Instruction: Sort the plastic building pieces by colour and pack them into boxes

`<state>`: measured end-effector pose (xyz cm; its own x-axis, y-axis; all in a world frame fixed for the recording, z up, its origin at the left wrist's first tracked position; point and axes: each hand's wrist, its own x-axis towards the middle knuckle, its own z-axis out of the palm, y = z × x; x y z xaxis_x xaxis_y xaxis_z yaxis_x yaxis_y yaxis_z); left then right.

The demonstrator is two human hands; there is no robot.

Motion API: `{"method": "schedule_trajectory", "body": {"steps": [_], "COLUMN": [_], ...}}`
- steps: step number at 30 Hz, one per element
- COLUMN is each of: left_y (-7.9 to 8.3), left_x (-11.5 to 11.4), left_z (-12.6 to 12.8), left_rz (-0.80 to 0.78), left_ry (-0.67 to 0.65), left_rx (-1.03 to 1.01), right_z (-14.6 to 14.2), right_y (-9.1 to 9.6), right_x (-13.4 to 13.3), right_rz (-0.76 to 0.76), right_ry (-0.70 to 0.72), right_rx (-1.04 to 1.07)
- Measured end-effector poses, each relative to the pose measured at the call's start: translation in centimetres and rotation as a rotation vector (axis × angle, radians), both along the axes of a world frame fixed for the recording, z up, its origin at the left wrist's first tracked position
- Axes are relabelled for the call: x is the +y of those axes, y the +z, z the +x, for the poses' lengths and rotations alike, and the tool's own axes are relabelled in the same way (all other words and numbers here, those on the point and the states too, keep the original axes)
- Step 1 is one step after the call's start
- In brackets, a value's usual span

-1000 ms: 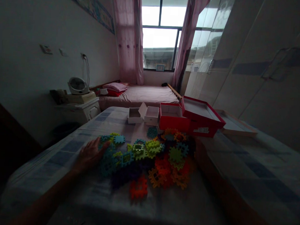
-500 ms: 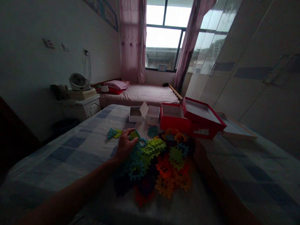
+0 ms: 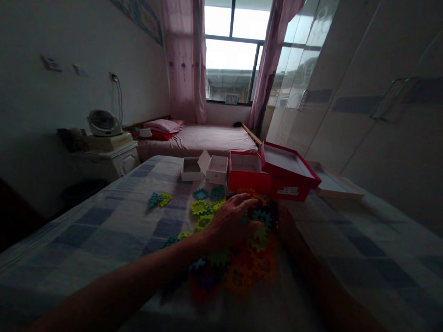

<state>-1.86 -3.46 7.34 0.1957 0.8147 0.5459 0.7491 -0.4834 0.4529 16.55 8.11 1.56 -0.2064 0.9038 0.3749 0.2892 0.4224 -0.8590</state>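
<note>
**Left hand deep in the foam puzzle pile**

Left hand (image 3: 229, 224) lies palm-down on the pile of foam puzzle tiles (image 3: 239, 264) on the checked bed (image 3: 104, 229), fingers (image 3: 247, 202) spread loose, gripping nothing. Right hand (image 3: 282, 216) sits dark at the pile's far side; can't tell its fingers. Red box (image 3: 248, 174) stands just past the fingertips. I'd sweep flat and slow so tiles don't scatter.
</note>
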Motion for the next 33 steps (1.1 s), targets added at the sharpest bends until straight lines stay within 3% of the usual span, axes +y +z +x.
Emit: {"method": "schedule_trajectory", "body": {"steps": [4,7,11,18,25,29,31,33], "left_y": [-0.7,-1.9,-3.0,-3.5,-1.4,-0.9,-1.8,-3.4], "left_x": [-6.2,-9.1,-8.4,-4.4,-0.9,-2.9,-5.5,-8.5], "left_z": [-3.6,-5.0,-3.9,-0.8,0.9,-2.8,-5.8,-8.8], "left_rz": [0.002,-0.057,-0.024,0.112,0.15,0.099,0.026,-0.063], "left_ry": [-0.261,-0.321,-0.347,-0.215,0.018,-0.019,-0.073,-0.024], "left_rx": [0.393,0.555,0.637,0.561,0.398,0.377,0.453,0.509], "right_z": [0.0,-0.4,-0.6,-0.4,-0.3,-0.1,-0.1,-0.2], "right_y": [-0.6,-0.9,-0.6,-0.1,-0.9,-1.3,-1.3,-1.2], "right_x": [0.5,0.6,0.3,-0.1,0.7,1.2,1.2,1.1], "right_rz": [-0.063,-0.064,-0.078,-0.015,-0.039,-0.019,0.015,0.058], "right_ry": [0.022,0.002,0.001,-0.007,-0.002,0.019,0.02,0.013], "right_rx": [-0.004,0.028,0.047,0.038,0.058,0.062,0.062,0.054]}}
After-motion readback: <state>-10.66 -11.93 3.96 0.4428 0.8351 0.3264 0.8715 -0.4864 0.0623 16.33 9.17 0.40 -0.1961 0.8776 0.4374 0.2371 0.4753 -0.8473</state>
